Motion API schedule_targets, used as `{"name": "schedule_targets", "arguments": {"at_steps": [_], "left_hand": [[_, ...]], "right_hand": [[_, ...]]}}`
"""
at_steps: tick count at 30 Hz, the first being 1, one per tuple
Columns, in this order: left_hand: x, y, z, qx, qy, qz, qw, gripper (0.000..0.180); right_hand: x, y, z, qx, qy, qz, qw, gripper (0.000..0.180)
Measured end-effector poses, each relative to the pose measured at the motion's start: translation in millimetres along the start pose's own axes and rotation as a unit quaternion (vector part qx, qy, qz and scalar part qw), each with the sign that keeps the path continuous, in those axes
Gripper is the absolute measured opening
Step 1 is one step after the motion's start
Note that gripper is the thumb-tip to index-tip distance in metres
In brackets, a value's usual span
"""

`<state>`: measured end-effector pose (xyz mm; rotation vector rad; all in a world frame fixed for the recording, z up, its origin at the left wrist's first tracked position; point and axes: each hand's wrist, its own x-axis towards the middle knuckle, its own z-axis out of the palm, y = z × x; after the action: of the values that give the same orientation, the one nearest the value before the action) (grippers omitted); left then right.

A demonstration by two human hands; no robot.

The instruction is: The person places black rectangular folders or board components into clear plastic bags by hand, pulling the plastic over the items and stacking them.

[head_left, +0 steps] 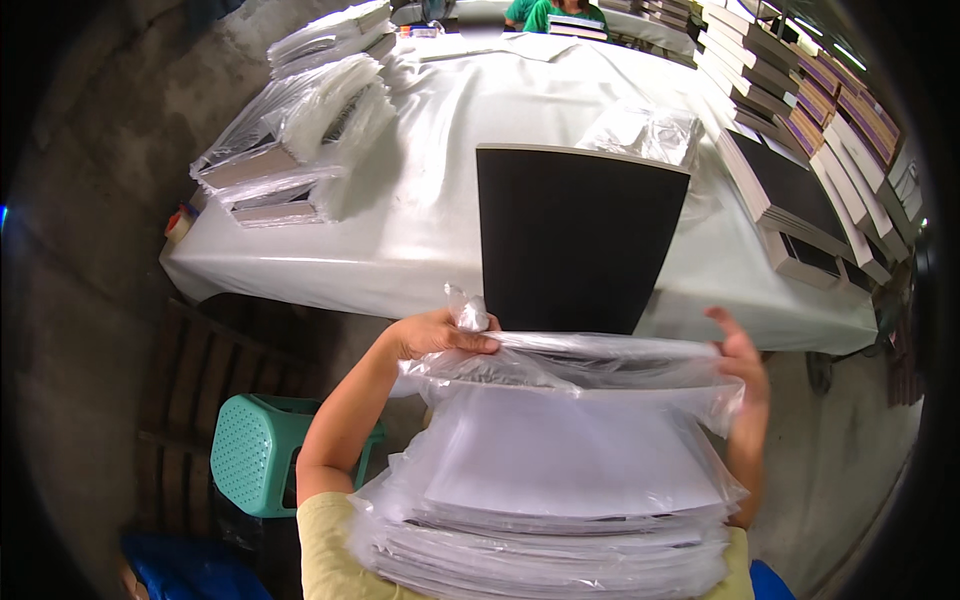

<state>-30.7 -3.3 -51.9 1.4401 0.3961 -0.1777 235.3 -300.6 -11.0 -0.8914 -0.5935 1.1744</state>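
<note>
Close to my body is a stack of clear plastic bags (545,560) with a broad white sheet (570,450) showing on top through the film. My left hand (450,335) pinches the gathered edge of the top plastic bag (590,372) at its left corner. At the bag's right corner, my right hand (740,360) has its fingers stretched out and apart, slightly blurred, with film draped over the wrist. Just beyond the bag's mouth, a flat black panel (580,240) with a pale top edge leans up at the table's front; its lower edge is hidden behind the bag.
A white-covered table (430,200) spans the front. Bagged panels (275,165) are piled on its left, with a tape roll (180,225) at the corner. Crumpled film (645,135) lies behind the black panel. Tall stacks of panels (790,190) line the right. A green stool (255,455) stands lower left.
</note>
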Motion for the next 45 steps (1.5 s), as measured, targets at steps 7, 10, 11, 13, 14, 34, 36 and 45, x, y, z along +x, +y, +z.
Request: {"name": "schedule_targets", "arguments": {"at_steps": [7, 10, 11, 13, 14, 34, 36, 45], "left_hand": [[51.6, -151.0, -37.0, -0.101, 0.168, 0.019, 0.98, 0.049], [78.3, -223.7, -43.5, -0.172, 0.206, 0.007, 0.963, 0.052], [81.0, -236.6, -42.0, -0.167, 0.233, 0.014, 0.958, 0.052], [85.1, -248.5, -41.9, -0.127, 0.278, 0.027, 0.952, 0.051], [84.6, -252.0, -44.6, -0.098, 0.303, 0.037, 0.947, 0.051], [-53.5, -9.6, 36.0, 0.28, 0.211, 0.482, 0.803, 0.023], [-65.5, -23.9, 34.1, 0.155, 0.173, 0.46, 0.857, 0.038], [-12.0, 35.1, 39.3, -0.22, 0.216, 0.42, 0.854, 0.065]], "right_hand": [[17.5, 128.2, -55.8, 0.086, 0.167, 0.132, 0.973, 0.047], [21.8, 174.9, -82.1, 0.077, 0.219, 0.104, 0.967, 0.046], [23.9, 183.3, -91.1, 0.054, 0.23, 0.087, 0.968, 0.046], [22.3, 205.2, -125.3, 0.0, 0.259, 0.039, 0.965, 0.045], [19.5, 213.5, -145.3, -0.038, 0.264, 0.004, 0.964, 0.045], [-1.7, 55.5, 19.1, -0.153, -0.19, -0.28, 0.928, 0.046], [-7.6, 60.4, 7.3, -0.178, -0.274, -0.265, 0.907, 0.057], [66.5, 4.5, 68.0, -0.385, -0.141, -0.113, 0.905, 0.056]]}}
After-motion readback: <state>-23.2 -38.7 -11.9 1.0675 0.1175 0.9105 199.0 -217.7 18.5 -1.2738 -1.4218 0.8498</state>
